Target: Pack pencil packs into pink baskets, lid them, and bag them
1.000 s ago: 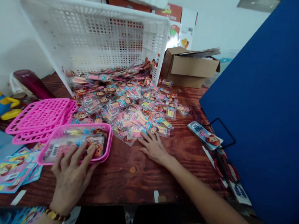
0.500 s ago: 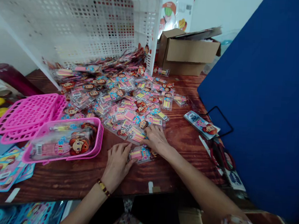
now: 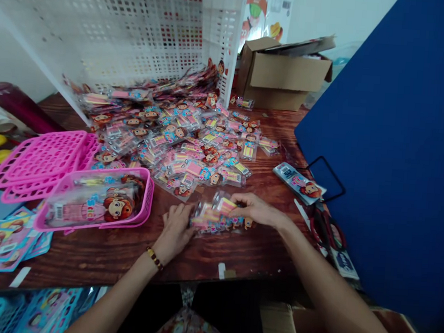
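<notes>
My right hand (image 3: 257,210) pinches a small clear packet (image 3: 225,205) with yellow and pink sticks inside, held tilted over several similar packets (image 3: 218,226) on the table. Beside the left ends of those packets rests my left hand (image 3: 177,230), palm down, its fingers slightly apart and its thumb touching them. Beyond both hands spreads a heap of the same doll-printed packets (image 3: 193,149), spilling from a tipped white basket (image 3: 233,50). At the left, a pink plastic basket (image 3: 148,202) holds larger doll-printed packets (image 3: 93,211).
Pink perforated trays (image 3: 43,159) and printed cards (image 3: 7,243) lie at the left, near a dark red bottle (image 3: 21,107). A cardboard box (image 3: 289,72) stands behind. Red-handled scissors (image 3: 326,227) and a packet stack (image 3: 300,182) lie beside the blue panel (image 3: 383,147).
My right hand has moved from the heap's near edge toward the right and nearer me, with a packet in its fingers. Several packets now lie together beside my left hand, which has barely moved.
</notes>
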The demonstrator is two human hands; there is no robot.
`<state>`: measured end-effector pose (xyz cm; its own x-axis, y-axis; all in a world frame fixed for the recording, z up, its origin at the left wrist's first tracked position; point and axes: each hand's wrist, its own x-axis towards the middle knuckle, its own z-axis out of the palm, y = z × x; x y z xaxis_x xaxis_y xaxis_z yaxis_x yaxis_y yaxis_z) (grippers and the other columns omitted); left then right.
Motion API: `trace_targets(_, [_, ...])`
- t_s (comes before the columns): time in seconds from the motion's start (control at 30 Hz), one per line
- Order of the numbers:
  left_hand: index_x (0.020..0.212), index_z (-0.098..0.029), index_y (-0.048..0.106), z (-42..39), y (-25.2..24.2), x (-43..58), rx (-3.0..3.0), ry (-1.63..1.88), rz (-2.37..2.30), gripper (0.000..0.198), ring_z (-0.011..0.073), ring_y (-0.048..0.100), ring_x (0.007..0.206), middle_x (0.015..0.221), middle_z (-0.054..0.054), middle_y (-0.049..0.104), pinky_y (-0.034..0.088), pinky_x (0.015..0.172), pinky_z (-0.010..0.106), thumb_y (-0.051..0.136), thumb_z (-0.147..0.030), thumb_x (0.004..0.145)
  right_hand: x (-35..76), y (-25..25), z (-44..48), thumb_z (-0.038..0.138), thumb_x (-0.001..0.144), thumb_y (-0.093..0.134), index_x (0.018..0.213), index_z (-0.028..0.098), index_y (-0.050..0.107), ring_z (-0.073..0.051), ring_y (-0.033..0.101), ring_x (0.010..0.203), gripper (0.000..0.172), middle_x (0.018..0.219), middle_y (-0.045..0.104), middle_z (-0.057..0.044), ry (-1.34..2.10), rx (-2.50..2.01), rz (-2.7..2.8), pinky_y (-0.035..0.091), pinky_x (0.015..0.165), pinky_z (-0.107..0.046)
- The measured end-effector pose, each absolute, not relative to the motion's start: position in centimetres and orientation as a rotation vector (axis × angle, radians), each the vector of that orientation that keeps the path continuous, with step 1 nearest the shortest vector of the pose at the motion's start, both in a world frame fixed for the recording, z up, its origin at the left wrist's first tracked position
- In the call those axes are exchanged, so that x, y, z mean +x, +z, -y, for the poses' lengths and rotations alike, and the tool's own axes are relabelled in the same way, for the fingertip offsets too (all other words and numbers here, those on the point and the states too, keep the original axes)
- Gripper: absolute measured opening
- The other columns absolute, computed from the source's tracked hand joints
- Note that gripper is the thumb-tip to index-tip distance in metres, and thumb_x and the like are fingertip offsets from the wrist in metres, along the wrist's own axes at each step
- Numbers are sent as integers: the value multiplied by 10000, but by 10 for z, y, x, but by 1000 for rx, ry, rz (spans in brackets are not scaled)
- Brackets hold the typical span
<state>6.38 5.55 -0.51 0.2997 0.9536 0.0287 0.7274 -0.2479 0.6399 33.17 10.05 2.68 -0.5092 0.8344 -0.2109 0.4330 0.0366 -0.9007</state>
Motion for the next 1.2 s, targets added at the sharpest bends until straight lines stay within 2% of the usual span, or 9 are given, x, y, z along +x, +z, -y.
trace_targets(0.1, [1305,-230,519,-64,-10,55,1975,626,-1444,516,222,536,945,982,45,627,406,867,414,494,-121,801,311,30,-92,360,816,682,899,171,645,-164,574,798,210,846,654,3,1249,-1349,2280,410,751,-287])
trace_targets(0.23, [1264,-215,558,-70,-17,46,1872,704,-1377,484,164,582,887,926,16,626,459,832,325,462,-125,798,285,28,-82,377,824,703,1140,210,605,-265,535,1069,370,1129,618,-88,700,-1469,2601,346,948,-441])
trace_targets(0.47, [1335,-217,480,-59,-8,54,1684,919,-1284,417,141,634,863,991,31,656,517,806,284,425,-238,922,280,37,-89,249,866,622,905,221,569,-167,572,796,71,849,641,11,759,-1389,2551,384,760,-300])
trace_targets(0.57, [1355,-242,447,-54,-8,51,1542,1065,-1346,414,178,620,1047,1126,62,636,481,961,361,449,-343,953,276,40,-130,281,868,631,1069,212,565,-164,601,808,223,893,669,4,734,-1480,2392,390,695,-264])
trace_targets(0.67, [1357,-246,426,-50,-14,44,1502,1082,-1375,432,177,635,1027,1098,56,637,491,959,370,470,-383,949,262,42,-173,274,860,629,1273,210,504,-205,623,929,436,1040,683,-49,615,-1659,2401,423,781,-295])
trace_targets(0.9, [1319,-251,478,-45,-25,32,1593,1029,-1490,402,190,633,1070,1144,66,644,489,988,391,480,-395,943,241,39,-172,249,870,591,1272,210,546,-315,484,1201,407,1266,560,-160,275,-1753,2428,342,977,-466])
trace_targets(1.0, [1376,-266,420,-48,-21,34,1616,1052,-1485,462,214,559,1222,1329,85,557,442,1065,431,498,-393,939,247,41,-151,221,857,590,1190,190,566,-300,495,1169,336,1235,573,-149,181,-1667,2469,342,963,-452])
trace_targets(1.13, [1506,-281,156,-54,-18,43,1638,1147,-1408,797,258,339,1421,1563,113,275,311,1167,476,625,-400,873,247,43,-113,189,847,583,1163,227,506,-224,578,1043,328,1109,646,-52,476,-1437,2572,373,934,-391])
trace_targets(1.2, [1520,-277,98,-54,-20,49,1686,1081,-1311,865,266,328,1427,1563,123,279,313,1165,473,647,-388,861,244,39,-92,220,839,608,1182,228,480,-232,572,1073,367,1154,635,-56,495,-1408,2588,371,955,-402])
